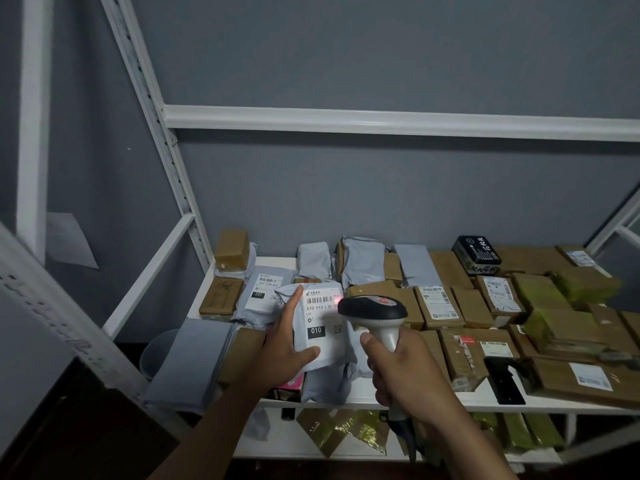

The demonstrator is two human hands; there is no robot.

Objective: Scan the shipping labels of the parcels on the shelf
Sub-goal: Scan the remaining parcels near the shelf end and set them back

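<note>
Right hand [407, 370], fingers clenched round the scanner [375, 315], casts red light on a barcode. Left hand [289, 348] grasps the parcel [320, 344]; its label [323, 318] reads "010-010-L30" and "010".

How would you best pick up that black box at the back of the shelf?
Grip the black box across its two long sides, coming from above. It sits on top of brown parcels, tilted, with its upper face free; neighbours crowd its base.
</note>
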